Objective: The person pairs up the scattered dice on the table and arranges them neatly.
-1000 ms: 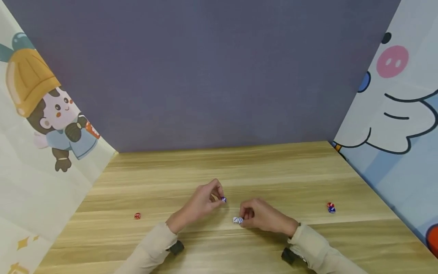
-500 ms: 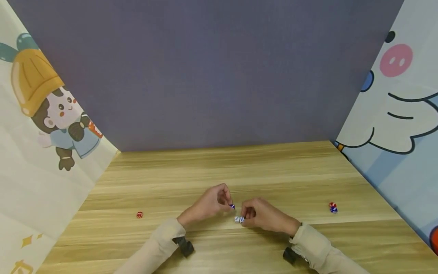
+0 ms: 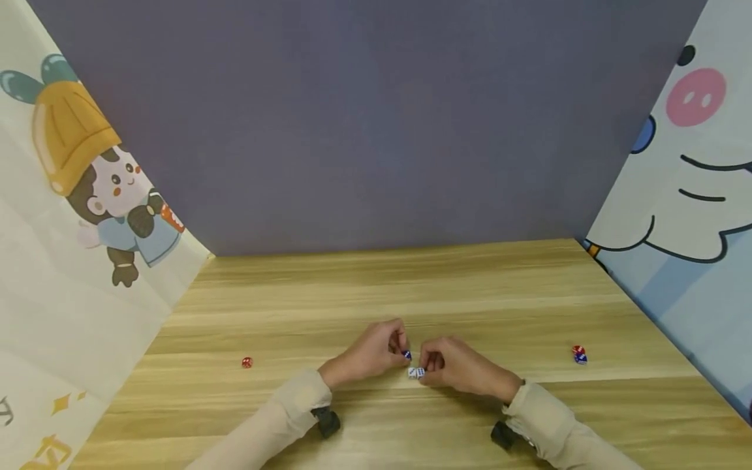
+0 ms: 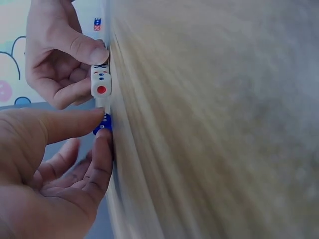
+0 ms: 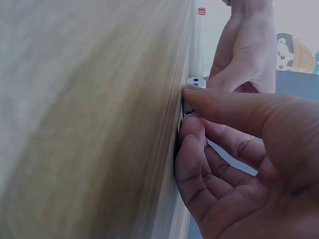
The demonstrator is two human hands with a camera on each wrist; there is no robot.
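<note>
Two white dice sit side by side on the wooden table. The left white die shows a red pip in the left wrist view. My right hand pinches the right white die between thumb and finger. Just behind this pair, my left hand pinches a blue die between thumb and forefinger, close over the tabletop. In the right wrist view my right fingers cover most of the white die they hold, and the blue one is hidden.
A lone red die lies to the left. At the right, another red die and a blue die stand together. A grey panel rises behind the table, with cartoon-printed walls on both sides.
My left hand has moved right and nearer with the blue die, down beside the white pair. The right hand stays at the white dice. The head view has shifted slightly.
</note>
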